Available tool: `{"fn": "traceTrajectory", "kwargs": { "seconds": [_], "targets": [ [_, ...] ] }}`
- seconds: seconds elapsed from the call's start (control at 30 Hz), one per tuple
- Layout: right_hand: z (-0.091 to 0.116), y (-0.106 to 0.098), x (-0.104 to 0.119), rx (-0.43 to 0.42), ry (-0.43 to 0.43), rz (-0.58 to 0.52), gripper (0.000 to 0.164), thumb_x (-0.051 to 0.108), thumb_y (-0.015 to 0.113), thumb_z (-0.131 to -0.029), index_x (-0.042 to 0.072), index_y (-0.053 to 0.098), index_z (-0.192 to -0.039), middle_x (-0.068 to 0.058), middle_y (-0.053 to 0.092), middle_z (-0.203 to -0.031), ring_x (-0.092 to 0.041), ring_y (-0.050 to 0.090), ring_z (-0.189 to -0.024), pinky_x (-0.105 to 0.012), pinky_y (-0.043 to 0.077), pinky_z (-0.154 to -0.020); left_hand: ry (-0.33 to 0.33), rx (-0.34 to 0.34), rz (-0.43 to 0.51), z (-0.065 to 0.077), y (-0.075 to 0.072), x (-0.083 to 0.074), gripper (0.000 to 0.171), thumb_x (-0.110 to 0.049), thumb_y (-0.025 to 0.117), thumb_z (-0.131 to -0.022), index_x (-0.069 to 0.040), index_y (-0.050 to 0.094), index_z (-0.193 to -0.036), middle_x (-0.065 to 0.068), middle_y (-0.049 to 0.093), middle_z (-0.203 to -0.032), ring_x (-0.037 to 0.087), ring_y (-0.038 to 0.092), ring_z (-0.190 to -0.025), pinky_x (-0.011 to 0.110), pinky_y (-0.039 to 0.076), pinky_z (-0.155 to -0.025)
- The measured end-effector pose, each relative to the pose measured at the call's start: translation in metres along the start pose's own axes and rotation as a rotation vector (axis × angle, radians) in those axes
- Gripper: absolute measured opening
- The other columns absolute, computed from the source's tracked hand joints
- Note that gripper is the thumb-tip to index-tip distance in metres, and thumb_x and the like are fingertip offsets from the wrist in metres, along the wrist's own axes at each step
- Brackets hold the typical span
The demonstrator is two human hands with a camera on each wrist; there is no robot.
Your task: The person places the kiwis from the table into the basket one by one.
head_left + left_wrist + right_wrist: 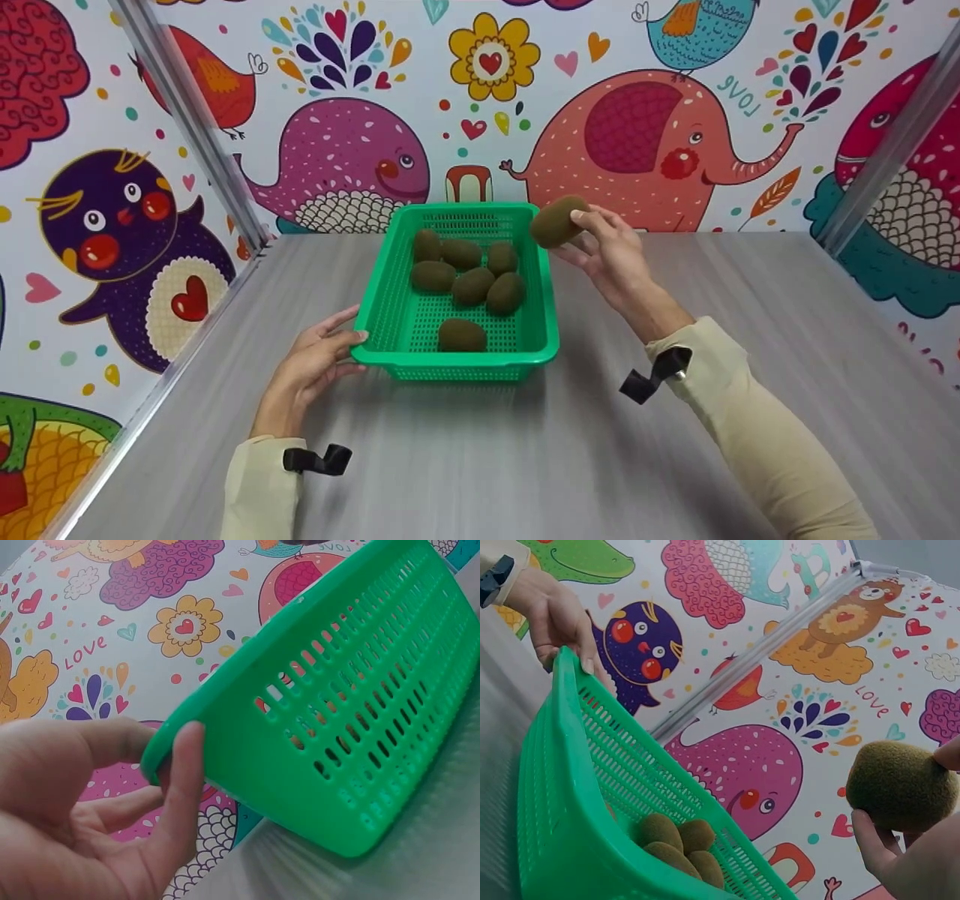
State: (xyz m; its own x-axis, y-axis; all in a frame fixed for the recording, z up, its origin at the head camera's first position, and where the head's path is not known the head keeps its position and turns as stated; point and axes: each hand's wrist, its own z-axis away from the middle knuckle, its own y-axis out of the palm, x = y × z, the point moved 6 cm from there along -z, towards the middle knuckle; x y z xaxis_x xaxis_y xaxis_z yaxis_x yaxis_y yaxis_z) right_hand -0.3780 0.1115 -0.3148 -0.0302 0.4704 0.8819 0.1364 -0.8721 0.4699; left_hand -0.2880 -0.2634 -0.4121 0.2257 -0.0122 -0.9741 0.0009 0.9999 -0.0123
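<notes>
A green plastic basket (457, 358) with slotted walls stands on the table, several brown kiwis (472, 286) lying inside it. At its near left corner my left hand (319, 364) pinches the rim between thumb and fingers, as the left wrist view shows closely. My right hand (611, 251) holds one kiwi (556, 223) in the air, just beyond the basket's right rim. In the right wrist view that held kiwi (900, 786) is gripped by thumb and fingers, apart from the basket. Part of the right hand is cut off by that view's edge.
The grey table (465, 465) extends around the basket. Behind it rises a wall panel (487, 120) printed with cartoon animals, with metal posts (191, 120) at the corners. Black straps (319, 459) hang from both sleeves.
</notes>
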Motion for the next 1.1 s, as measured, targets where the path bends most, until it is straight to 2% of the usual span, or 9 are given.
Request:
{"fn": "traceTrajectory", "kwargs": {
  "seconds": [0.23, 0.4, 0.5, 0.67, 0.8, 0.93, 1.1],
  "targets": [
    [-0.001, 0.026, -0.007, 0.01, 0.02, 0.059, 0.029, 0.02, 0.056, -0.103, 0.012, 0.045, -0.129, -0.011, 0.045, -0.143, -0.036, 0.049, -0.138, -0.049, 0.049, -0.107, 0.014, 0.014, 0.015, 0.001, -0.001, -0.002, 0.066, -0.011, 0.061, -0.099, -0.011, 0.031, -0.158, 0.0, 0.069, -0.105, 0.008, 0.07, -0.084, 0.027, 0.06, -0.069],
    [-0.003, 0.043, -0.014, 0.018, 0.046, 0.117, 0.037, 0.022, 0.055, -0.103, 0.01, 0.043, -0.136, -0.011, 0.046, -0.142, -0.033, 0.055, -0.13, -0.049, 0.05, -0.107, 0.01, 0.017, 0.027, 0.002, 0.0, -0.002, 0.066, -0.011, 0.061, -0.099, -0.01, 0.031, -0.158, -0.001, 0.069, -0.103, 0.007, 0.069, -0.082, 0.027, 0.06, -0.067],
    [-0.005, 0.052, -0.018, 0.01, 0.075, 0.139, 0.043, 0.024, 0.057, -0.103, 0.008, 0.042, -0.14, -0.011, 0.046, -0.141, -0.033, 0.056, -0.125, -0.048, 0.051, -0.106, 0.008, 0.015, 0.03, 0.002, -0.001, -0.002, 0.066, -0.01, 0.061, -0.098, -0.01, 0.032, -0.157, 0.0, 0.069, -0.103, 0.008, 0.069, -0.082, 0.026, 0.06, -0.067],
    [-0.009, 0.065, -0.028, 0.02, 0.136, 0.177, 0.047, 0.026, 0.058, -0.103, 0.008, 0.045, -0.143, -0.012, 0.049, -0.143, -0.033, 0.056, -0.127, -0.046, 0.052, -0.106, 0.003, 0.009, 0.033, 0.003, -0.001, -0.001, 0.065, -0.011, 0.062, -0.098, -0.01, 0.033, -0.157, 0.001, 0.067, -0.106, 0.008, 0.069, -0.084, 0.026, 0.06, -0.068],
    [-0.013, 0.074, -0.039, 0.069, 0.194, 0.183, 0.048, 0.025, 0.058, -0.103, 0.008, 0.045, -0.145, -0.013, 0.049, -0.145, -0.035, 0.055, -0.133, -0.046, 0.051, -0.107, 0.011, 0.002, 0.014, 0.003, -0.001, -0.001, 0.065, -0.011, 0.062, -0.098, -0.01, 0.033, -0.157, 0.001, 0.068, -0.108, 0.008, 0.07, -0.084, 0.027, 0.06, -0.068],
    [-0.017, 0.083, -0.052, 0.157, 0.274, 0.177, 0.051, 0.024, 0.058, -0.103, 0.006, 0.043, -0.148, -0.013, 0.047, -0.148, -0.037, 0.048, -0.139, -0.049, 0.047, -0.11, 0.019, -0.008, 0.0, 0.003, -0.001, -0.002, 0.065, -0.011, 0.063, -0.098, -0.009, 0.034, -0.156, 0.001, 0.069, -0.106, 0.008, 0.07, -0.084, 0.028, 0.061, -0.069],
    [-0.02, 0.088, -0.07, 0.225, 0.346, 0.22, 0.047, 0.023, 0.059, -0.102, 0.005, 0.048, -0.144, -0.014, 0.048, -0.147, -0.039, 0.05, -0.136, -0.05, 0.047, -0.109, 0.015, -0.019, 0.008, 0.002, 0.0, -0.002, 0.065, -0.011, 0.064, -0.097, -0.01, 0.036, -0.156, 0.001, 0.068, -0.107, 0.008, 0.07, -0.083, 0.028, 0.06, -0.068]
  ]
}}
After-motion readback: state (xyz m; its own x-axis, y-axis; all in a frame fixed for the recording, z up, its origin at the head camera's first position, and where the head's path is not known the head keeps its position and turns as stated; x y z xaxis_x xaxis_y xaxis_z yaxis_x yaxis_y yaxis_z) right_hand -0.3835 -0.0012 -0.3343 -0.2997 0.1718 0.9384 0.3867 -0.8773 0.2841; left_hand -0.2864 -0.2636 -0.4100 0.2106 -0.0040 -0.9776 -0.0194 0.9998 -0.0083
